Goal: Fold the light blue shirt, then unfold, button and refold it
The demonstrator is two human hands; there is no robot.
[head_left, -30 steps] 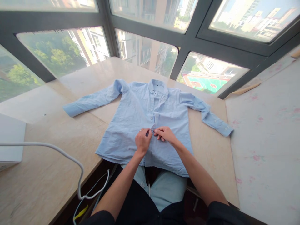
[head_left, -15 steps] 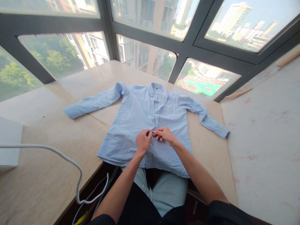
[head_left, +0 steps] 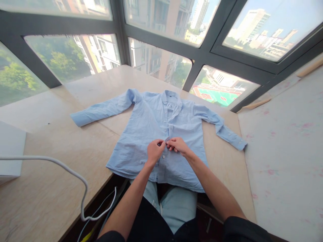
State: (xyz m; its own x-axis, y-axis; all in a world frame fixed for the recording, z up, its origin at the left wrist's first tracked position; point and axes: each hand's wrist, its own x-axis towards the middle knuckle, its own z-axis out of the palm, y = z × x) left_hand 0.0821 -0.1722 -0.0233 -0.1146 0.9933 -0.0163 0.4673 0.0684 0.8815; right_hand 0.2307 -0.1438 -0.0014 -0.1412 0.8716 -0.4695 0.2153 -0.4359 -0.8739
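Note:
A light blue button-up shirt (head_left: 141, 134) lies spread front side up, its collar away from me and both sleeves stretched out sideways. My left hand (head_left: 155, 151) pinches the front placket below the middle of the shirt. Right beside it, my right hand (head_left: 177, 145) is closed on the other front edge, fingertips almost touching those of the left. Whatever button sits between the fingertips is hidden. Just below the hands a white button (head_left: 163, 157) shows on the placket. Above them the upper front lies parted near the collar.
The shirt rests on a beige stone-like ledge (head_left: 63, 141) under dark-framed windows (head_left: 161, 43). A white cable (head_left: 70, 170) loops over the ledge's front left edge. At the far left stands a white box (head_left: 11, 148). A flowered wall (head_left: 285, 151) bounds the right side.
Both hands stay at the same spot on the placket, with small finger movements. The view has shifted slightly, and the button below the hands shows more clearly.

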